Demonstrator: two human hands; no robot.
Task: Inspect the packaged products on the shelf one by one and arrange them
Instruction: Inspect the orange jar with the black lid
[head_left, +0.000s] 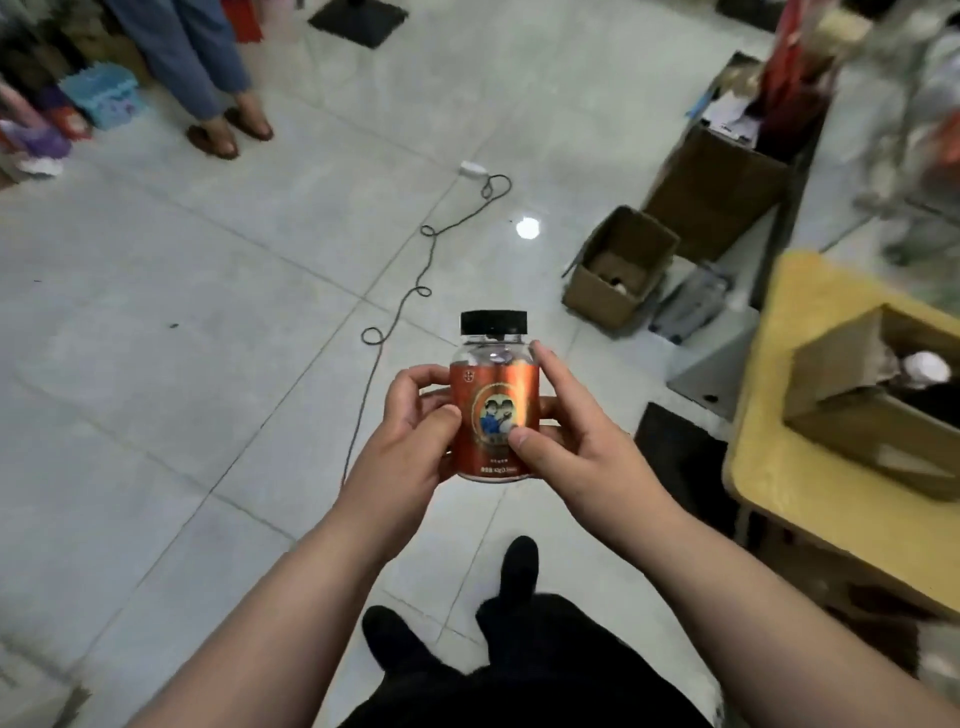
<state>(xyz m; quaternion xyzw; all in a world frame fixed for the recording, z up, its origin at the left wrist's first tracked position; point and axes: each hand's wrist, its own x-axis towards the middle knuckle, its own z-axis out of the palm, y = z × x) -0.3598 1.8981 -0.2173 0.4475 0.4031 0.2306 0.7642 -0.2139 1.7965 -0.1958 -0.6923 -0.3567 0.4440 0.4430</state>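
Clear jar — black screw cap, orange-red label with round picture emblem — upright above the tiled floor. Left hand and right hand both grip its sides, thumbs on label.

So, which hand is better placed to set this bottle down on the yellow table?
Probably the right hand: both hold the bottle, but the yellow table stands on its side.

Dim indoor light; lamp glare on floor tiles (far centre), sheen on jar label. Right edge blurred, warped.
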